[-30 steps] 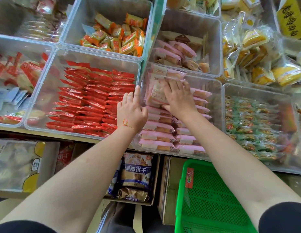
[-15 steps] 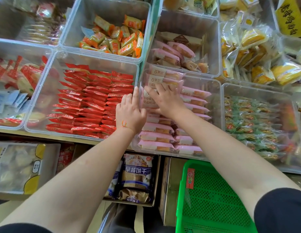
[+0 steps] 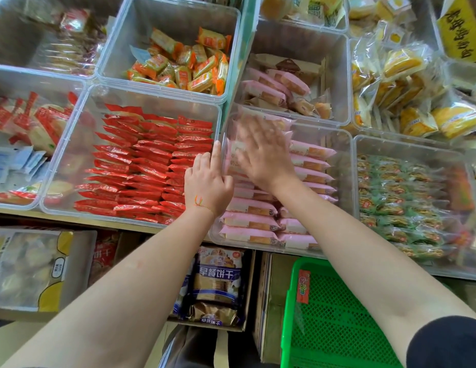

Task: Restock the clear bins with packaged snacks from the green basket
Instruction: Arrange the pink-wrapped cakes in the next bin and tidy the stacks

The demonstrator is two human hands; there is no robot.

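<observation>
a: what had changed since half a second earlier?

b: the right hand [image 3: 263, 155] had lifted off the pink snack packets [image 3: 308, 162] in the near clear bin [image 3: 345, 160]. earlier its fingers lay curled down on the upright packets at the bin's far left end; now it was blurred with motion, fingers spread and straight, released, gripping nothing.

a: and the left hand [image 3: 209, 185]?

b: it had hardly moved. it stayed at the bin's left wall, forefinger stretched up along the rim, thumb hooked over the edge on the inner side. whether it truly clenched the wall could not be told.

a: where were the snacks?

b: the pink packets lay in rows filling the bin, a few standing tilted against its far left wall behind the right hand. the green basket [image 3: 335, 328] sat below the shelf edge, under the right forearm, its mesh floor showing.

a: anything beside it?

b: the bin of red packets [image 3: 141, 166] sat just to the left, touching, unchanged.
</observation>
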